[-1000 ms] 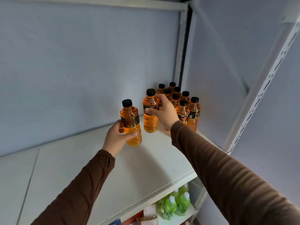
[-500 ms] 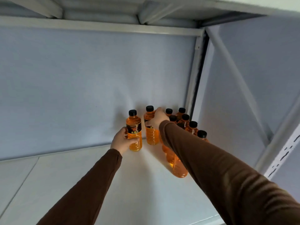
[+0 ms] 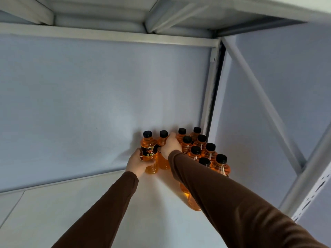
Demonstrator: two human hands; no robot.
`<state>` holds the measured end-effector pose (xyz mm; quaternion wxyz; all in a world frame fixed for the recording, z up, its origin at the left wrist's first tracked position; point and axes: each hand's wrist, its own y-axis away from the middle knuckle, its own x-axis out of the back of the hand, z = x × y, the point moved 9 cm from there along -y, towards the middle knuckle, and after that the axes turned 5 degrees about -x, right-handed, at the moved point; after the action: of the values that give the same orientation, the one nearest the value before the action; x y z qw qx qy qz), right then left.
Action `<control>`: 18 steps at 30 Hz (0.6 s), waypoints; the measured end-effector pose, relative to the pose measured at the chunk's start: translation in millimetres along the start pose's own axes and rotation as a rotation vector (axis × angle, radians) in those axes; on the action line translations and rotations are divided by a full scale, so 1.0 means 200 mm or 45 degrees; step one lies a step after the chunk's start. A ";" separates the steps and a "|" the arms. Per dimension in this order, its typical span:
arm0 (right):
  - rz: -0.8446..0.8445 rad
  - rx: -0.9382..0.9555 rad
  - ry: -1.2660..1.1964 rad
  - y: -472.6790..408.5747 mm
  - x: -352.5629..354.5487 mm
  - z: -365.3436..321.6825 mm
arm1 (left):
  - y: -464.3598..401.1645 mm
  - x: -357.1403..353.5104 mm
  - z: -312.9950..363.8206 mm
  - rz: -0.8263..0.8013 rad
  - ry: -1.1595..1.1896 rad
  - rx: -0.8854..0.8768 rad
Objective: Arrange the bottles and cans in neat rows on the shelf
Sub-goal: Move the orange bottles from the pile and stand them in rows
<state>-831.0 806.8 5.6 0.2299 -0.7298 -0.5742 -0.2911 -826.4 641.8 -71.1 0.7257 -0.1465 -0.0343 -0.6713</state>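
Note:
Several orange drink bottles with black caps point(image 3: 202, 147) stand packed in the back right corner of the white shelf point(image 3: 71, 212). My left hand point(image 3: 138, 162) grips an upright orange bottle point(image 3: 149, 154) at the left end of the group, close to the back wall. My right hand point(image 3: 171, 145) wraps around the neighbouring orange bottle point(image 3: 163, 138), which stands right beside the packed rows. My right sleeve hides the lower parts of the nearer bottles.
A grey back panel point(image 3: 89, 104) closes the shelf behind the bottles. A metal upright point(image 3: 212, 93) and a diagonal brace point(image 3: 259, 93) stand at the right. The shelf above point(image 3: 107, 13) hangs overhead. The white shelf surface stretches left of the bottles.
Both hands have pushed their bottles back toward the wall and right against the group. The camera has tilted up, so the lower shelf with green bottles is out of view.

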 end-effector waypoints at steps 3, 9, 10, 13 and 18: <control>-0.012 -0.010 -0.008 -0.01 -0.01 0.00 | -0.01 0.00 -0.02 0.014 -0.031 0.004; 0.032 0.072 0.069 -0.03 0.01 -0.04 | -0.04 0.00 -0.04 -0.017 -0.061 -0.001; 0.065 0.113 0.098 -0.03 0.03 -0.06 | -0.04 -0.01 -0.04 -0.021 -0.062 -0.006; 0.125 0.210 0.173 -0.01 0.04 -0.10 | -0.04 -0.01 -0.05 -0.009 -0.062 -0.015; 0.181 0.335 0.486 -0.01 0.07 -0.19 | -0.04 -0.01 -0.03 -0.028 -0.099 -0.021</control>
<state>-837.3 791.6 43.8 0.4473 -0.6639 -0.5006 -0.3295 -836.2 641.1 -76.0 0.7151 -0.1779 -0.0585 -0.6735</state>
